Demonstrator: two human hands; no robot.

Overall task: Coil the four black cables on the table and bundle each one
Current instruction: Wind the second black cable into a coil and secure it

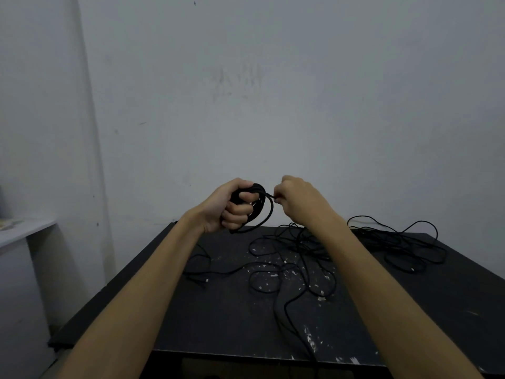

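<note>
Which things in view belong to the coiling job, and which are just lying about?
Part of the job:
- coiled black cable, gripped by the left hand; the right hand pinches its end
- loose black cables tangled mid-table
- loose black cable at the far right
- scuffed black table

Lying about:
- white shelf at the left edge
- grey wall

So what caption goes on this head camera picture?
Left hand grips a coiled black cable; right hand pinches its end above loose cables.

Dim, flat light is leaving the grey wall (273,77) murky — black cables (300,258) are blending into the dark table (218,310), and wide-angle distortion is bending the frame's edges.
</note>
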